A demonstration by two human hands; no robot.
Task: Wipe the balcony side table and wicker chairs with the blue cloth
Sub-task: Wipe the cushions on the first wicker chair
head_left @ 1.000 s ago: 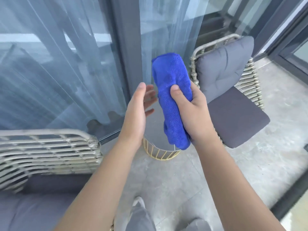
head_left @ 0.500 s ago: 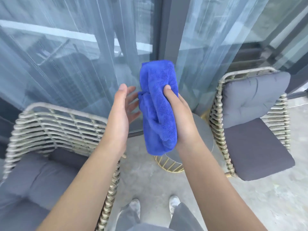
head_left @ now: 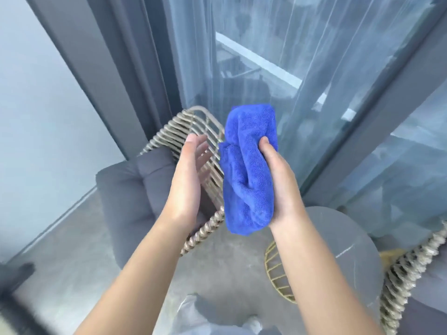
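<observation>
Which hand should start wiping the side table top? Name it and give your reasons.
Right. The right hand already grips the blue cloth, and the round side table lies under that forearm. The left hand is open, holds nothing, and hangs over the wicker chair on the left.

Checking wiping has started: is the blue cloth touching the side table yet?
No, the right hand holds the blue cloth bunched up in the air above the side table, apart from it.
</observation>
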